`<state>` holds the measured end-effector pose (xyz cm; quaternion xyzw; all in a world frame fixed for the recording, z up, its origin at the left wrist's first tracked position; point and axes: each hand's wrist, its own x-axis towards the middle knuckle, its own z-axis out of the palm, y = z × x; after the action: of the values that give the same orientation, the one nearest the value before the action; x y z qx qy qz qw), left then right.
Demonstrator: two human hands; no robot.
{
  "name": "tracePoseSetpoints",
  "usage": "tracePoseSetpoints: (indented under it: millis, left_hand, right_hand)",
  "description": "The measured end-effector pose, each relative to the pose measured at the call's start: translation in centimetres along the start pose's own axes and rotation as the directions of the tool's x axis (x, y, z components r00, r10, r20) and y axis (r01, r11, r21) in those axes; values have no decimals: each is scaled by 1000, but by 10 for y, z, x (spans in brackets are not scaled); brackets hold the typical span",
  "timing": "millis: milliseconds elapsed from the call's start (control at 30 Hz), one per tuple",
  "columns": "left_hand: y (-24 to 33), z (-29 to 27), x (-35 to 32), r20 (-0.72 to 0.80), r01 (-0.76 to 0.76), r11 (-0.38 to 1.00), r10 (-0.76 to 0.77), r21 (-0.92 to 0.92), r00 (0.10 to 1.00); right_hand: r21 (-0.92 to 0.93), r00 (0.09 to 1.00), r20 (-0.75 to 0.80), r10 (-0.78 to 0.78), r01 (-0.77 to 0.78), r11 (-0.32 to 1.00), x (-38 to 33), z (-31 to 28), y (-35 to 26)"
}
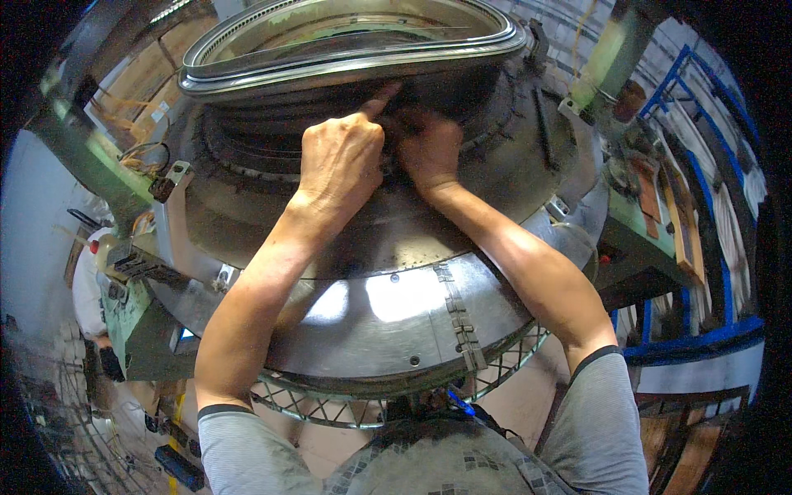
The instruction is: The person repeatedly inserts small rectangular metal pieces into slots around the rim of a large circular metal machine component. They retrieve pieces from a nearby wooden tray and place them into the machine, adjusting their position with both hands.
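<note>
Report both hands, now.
Left hand: index finger extended, others curled; any grip cannot be told.
Right hand: fingers lost in shadow; cannot be told.

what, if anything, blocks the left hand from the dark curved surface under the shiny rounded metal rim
Nothing visible: the bare left hand points its index finger at the dark curved surface. The shiny metal rim is above; the right hand, alongside.

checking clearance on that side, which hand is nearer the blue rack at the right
Right: the right hand is well left of the blue rack; the left hand is farther left.
</note>
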<state>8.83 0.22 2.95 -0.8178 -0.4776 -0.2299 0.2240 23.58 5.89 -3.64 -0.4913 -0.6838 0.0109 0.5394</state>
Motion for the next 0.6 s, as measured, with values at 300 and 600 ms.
tracePoseSetpoints:
  millis: [300, 600]
  left_hand:
    - [-2, 5, -3, -2, 29, 998, -29, -51, 1000]
    - [-14, 12, -4, 59, -1, 995, 7, -99, 998]
  right_hand:
    - [-339, 970, 121, -213, 242, 909, 21, -26, 11]
    - [-322, 964, -13, -265, 247, 914, 41, -26, 12]
